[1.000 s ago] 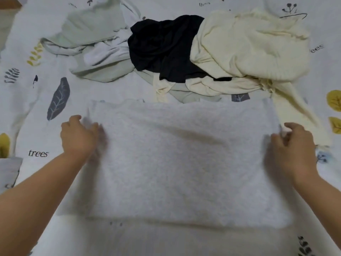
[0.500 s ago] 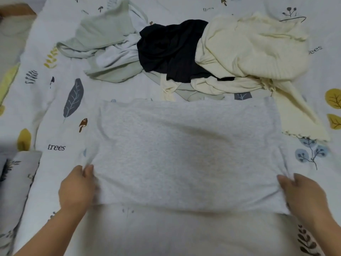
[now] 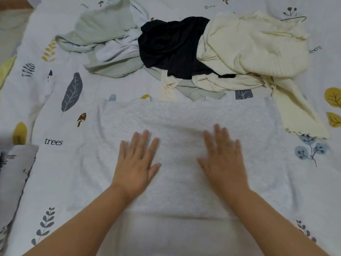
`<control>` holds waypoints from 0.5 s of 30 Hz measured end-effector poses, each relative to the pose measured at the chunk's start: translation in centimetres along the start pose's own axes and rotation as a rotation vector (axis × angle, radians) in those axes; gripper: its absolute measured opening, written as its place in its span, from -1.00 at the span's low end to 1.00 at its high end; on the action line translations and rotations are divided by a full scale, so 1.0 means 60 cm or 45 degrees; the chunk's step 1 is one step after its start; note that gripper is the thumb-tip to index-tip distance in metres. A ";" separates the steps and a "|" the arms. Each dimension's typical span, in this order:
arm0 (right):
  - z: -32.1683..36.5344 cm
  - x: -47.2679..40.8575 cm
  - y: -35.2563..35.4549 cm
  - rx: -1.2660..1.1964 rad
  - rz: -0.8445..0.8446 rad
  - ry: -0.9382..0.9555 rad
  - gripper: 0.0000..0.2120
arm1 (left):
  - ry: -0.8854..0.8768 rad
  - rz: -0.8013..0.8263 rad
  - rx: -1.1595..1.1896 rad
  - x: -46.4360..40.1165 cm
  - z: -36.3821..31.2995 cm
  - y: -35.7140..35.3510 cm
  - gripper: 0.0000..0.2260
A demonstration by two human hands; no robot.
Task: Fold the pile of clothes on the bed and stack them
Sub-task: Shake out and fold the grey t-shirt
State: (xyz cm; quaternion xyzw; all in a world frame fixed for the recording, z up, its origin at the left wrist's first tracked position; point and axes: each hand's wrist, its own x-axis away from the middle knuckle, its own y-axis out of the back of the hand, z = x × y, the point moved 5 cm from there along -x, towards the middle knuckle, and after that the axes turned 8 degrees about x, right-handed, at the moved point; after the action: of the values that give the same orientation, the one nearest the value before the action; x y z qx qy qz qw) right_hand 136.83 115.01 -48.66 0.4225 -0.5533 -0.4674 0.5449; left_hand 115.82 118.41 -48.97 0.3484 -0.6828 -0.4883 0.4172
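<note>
Here, both the left hand (image 3: 135,163) and right hand (image 3: 224,159) lie flat (fingers spread, gripping nothing) mid-way along the wide, light-grey flecked knit garment (image 3: 184,115), its long axis running left-right.

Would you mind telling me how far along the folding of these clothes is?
Early on. No finished stack is in view. In hand: the grey garment lies spread flat on the bed, with the left hand and right hand pressed open-palmed on it. Left: the pile behind it, including the green garment, black garment and cream sweater, all crumpled and unfolded.
</note>
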 end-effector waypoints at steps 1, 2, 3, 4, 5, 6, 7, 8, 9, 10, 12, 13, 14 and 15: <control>0.002 -0.009 -0.021 0.074 0.060 0.104 -0.39 | -0.036 0.080 -0.037 -0.006 0.007 -0.015 -0.30; -0.010 -0.015 -0.038 0.122 0.110 0.135 -0.40 | -0.017 0.134 -0.031 -0.008 0.025 -0.026 -0.25; -0.034 -0.020 -0.050 0.156 0.136 0.092 -0.41 | 0.041 0.147 0.005 -0.008 0.050 -0.035 -0.21; -0.065 -0.022 -0.056 0.186 0.126 0.011 -0.40 | 0.107 0.154 0.029 -0.006 0.076 -0.041 -0.19; -0.098 -0.020 -0.056 0.223 0.099 -0.078 -0.38 | 0.152 0.165 0.005 -0.002 0.100 -0.042 -0.17; -0.126 -0.017 -0.054 0.238 0.073 -0.161 -0.36 | 0.191 0.200 -0.046 0.001 0.119 -0.040 -0.17; -0.151 -0.011 -0.050 0.214 0.061 -0.239 -0.35 | 0.229 0.244 -0.096 0.003 0.133 -0.036 -0.18; -0.171 -0.005 -0.045 0.168 0.059 -0.311 -0.35 | 0.266 0.285 -0.127 0.005 0.141 -0.032 -0.20; -0.185 0.002 -0.038 0.127 0.061 -0.372 -0.35 | 0.292 0.307 -0.157 0.005 0.144 -0.028 -0.26; -0.192 0.010 -0.029 0.087 0.045 -0.416 -0.37 | 0.307 0.305 -0.178 0.004 0.141 -0.026 -0.33; -0.199 0.028 -0.006 -0.047 -0.085 -0.490 -0.42 | 0.333 0.258 -0.135 0.003 0.115 -0.019 -0.41; -0.202 0.041 0.005 -0.147 -0.168 -0.559 -0.44 | 0.328 0.217 -0.075 0.004 0.092 -0.014 -0.42; -0.206 0.056 0.014 -0.250 -0.222 -0.652 -0.44 | 0.302 0.179 -0.002 0.006 0.065 -0.009 -0.39; -0.209 0.071 0.020 -0.335 -0.233 -0.756 -0.42 | 0.246 0.155 0.071 0.008 0.035 -0.006 -0.34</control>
State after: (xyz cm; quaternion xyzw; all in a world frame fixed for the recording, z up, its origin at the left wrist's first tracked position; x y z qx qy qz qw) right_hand 149.20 110.37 -47.01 0.2418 -0.5826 -0.6845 0.3656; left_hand 113.76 118.65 -49.55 0.3633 -0.6725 -0.4071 0.5000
